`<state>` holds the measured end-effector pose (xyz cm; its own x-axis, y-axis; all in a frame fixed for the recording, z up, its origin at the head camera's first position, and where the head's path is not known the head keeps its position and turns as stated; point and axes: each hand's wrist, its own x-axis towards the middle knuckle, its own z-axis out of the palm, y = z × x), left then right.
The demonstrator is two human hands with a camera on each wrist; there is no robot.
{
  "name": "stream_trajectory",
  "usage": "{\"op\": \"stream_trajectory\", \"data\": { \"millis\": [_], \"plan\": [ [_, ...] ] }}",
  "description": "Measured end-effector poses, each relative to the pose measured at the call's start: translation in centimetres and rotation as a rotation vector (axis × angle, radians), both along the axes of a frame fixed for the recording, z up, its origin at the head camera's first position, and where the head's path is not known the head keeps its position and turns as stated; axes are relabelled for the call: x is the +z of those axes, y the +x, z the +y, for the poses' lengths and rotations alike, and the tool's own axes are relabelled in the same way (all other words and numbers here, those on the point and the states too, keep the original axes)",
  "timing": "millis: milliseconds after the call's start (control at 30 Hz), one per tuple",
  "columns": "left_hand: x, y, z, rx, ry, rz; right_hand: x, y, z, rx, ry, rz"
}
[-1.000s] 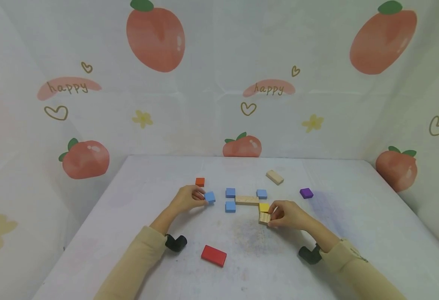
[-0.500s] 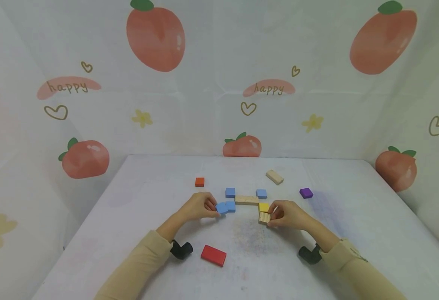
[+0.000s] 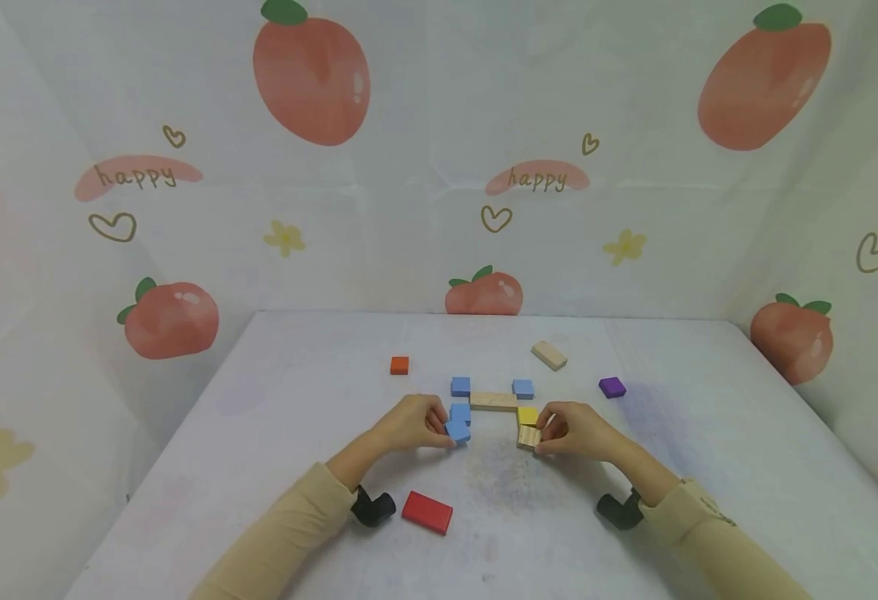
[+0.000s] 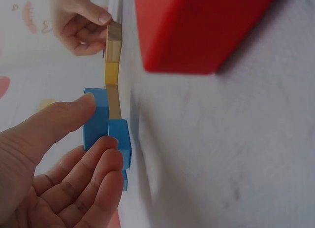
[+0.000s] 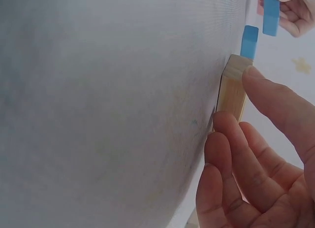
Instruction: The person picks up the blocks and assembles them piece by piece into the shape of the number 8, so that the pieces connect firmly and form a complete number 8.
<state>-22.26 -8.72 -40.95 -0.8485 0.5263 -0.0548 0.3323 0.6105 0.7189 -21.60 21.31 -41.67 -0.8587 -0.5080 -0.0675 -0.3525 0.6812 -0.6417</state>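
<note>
While the left hand (image 3: 412,423) pinches a raised blue block (image 3: 458,431) between its thumb and fingers, the right hand (image 3: 575,432) grips a striped wooden block (image 3: 529,437) in the same manner. Both sit on the person's side of the long wooden plank (image 3: 494,402), the raised blue block off its left end and the striped wooden block off its right. In the left wrist view, the raised blue block is held up off the bench (image 3: 559,558), its face tilted. The striped wooden block is low, at the bench surface, lined up with the yellow block (image 3: 527,416), which lies between it and the plank's right end.

At the plank's left end are two more blocks: the near-left blue block (image 3: 460,413), just toward the person, and the far-left blue block (image 3: 461,386), just beyond. The far-right blue block (image 3: 524,388) lies just beyond the plank's right end.

Farther out, an orange block (image 3: 399,365) lies beyond the plank and to its left, while a pale wooden block (image 3: 549,355) lies slantwise beyond it and to its right. A purple block (image 3: 613,387) is well to the right of the plank; a red block (image 3: 427,512) lies well toward the person from it, on the left. Behind the plank, past the bench's far edge, hangs a white backdrop (image 3: 408,217) printed with red fruit, hearts and "happy".
</note>
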Motion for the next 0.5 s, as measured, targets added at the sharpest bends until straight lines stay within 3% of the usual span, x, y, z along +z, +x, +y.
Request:
{"op": "stream_trajectory", "data": {
  "millis": [500],
  "plan": [
    [-0.4,0.2,1.2,-0.035,-0.047,0.005,-0.1,0.1,0.0,0.001,0.009,0.002]
  ]
}}
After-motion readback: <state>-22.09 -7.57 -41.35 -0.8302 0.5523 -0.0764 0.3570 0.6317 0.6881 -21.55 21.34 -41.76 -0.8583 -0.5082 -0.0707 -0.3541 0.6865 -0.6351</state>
